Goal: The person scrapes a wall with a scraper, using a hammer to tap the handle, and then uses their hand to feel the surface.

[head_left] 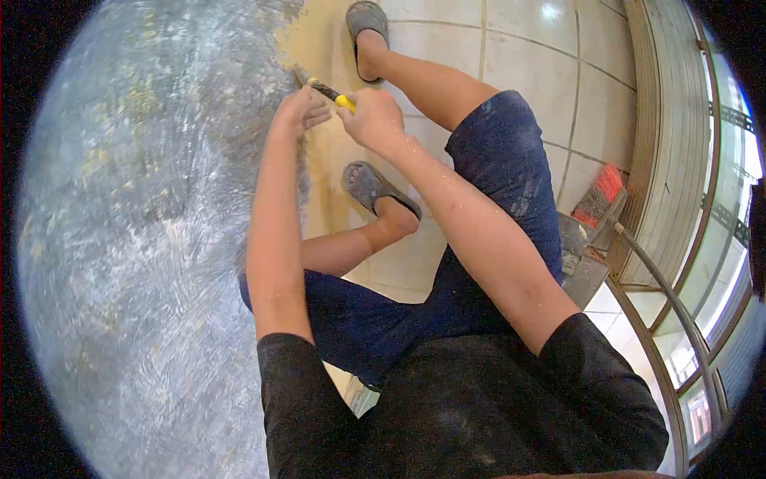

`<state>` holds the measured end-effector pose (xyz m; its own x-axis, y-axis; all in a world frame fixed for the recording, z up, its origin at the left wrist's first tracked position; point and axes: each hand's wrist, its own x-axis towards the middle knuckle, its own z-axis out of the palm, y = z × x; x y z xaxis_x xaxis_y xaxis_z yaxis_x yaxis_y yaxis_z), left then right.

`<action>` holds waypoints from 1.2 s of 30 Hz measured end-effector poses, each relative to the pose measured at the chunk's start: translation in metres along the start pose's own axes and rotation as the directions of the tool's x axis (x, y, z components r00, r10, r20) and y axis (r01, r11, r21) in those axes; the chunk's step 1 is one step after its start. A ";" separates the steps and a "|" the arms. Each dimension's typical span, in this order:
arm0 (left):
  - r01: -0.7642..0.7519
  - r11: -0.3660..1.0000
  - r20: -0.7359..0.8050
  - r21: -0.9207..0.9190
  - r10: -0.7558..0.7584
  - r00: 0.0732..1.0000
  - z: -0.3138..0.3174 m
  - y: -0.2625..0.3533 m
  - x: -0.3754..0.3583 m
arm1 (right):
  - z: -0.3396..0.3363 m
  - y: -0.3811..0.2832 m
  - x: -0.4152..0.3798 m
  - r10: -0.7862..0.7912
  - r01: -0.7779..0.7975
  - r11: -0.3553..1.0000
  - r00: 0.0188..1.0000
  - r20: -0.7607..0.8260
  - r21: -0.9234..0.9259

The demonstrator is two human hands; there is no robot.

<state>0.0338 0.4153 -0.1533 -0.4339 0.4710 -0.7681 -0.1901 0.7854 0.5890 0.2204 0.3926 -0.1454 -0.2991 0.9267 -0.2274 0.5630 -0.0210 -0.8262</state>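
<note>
Two hands point(339, 112) on scraper point(323, 88), blade at wall point(144, 199)

A person sits on the tiled floor point(511, 48) facing a scraped grey wall point(136, 239). The right hand point(371, 118) grips a scraper's point(323, 88) black-and-yellow handle; the left hand point(302, 110) rests beside its blade against the wall. A red brush point(600, 195) lies nearby.

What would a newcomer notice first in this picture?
Both hands meet at top centre: the right hand grips a yellow-and-black-handled scraper, and the left hand lies against its blade end at the grey scraped wall. A red-bristled broom lies on the tiled floor at the right.
</note>
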 end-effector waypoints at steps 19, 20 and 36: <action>-0.407 0.740 -0.083 0.535 0.525 0.847 -0.094 0.021 -0.154 | -0.020 0.007 -0.028 0.029 -0.046 0.998 0.950 0.312 0.048; -0.418 0.711 -0.084 0.566 0.554 0.828 -0.098 0.021 -0.152 | -0.019 0.006 -0.030 0.033 -0.039 0.999 0.959 0.281 0.015; -0.395 0.646 -0.062 0.653 0.566 0.822 -0.098 0.034 -0.162 | 0.006 -0.005 -0.002 0.063 -0.035 0.989 0.979 0.196 -0.144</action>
<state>0.0116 0.3266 0.0160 -0.5187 0.8069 -0.2825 0.6242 0.5833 0.5198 0.2141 0.3886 -0.1439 -0.4081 0.8322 -0.3753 0.6783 0.0013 -0.7348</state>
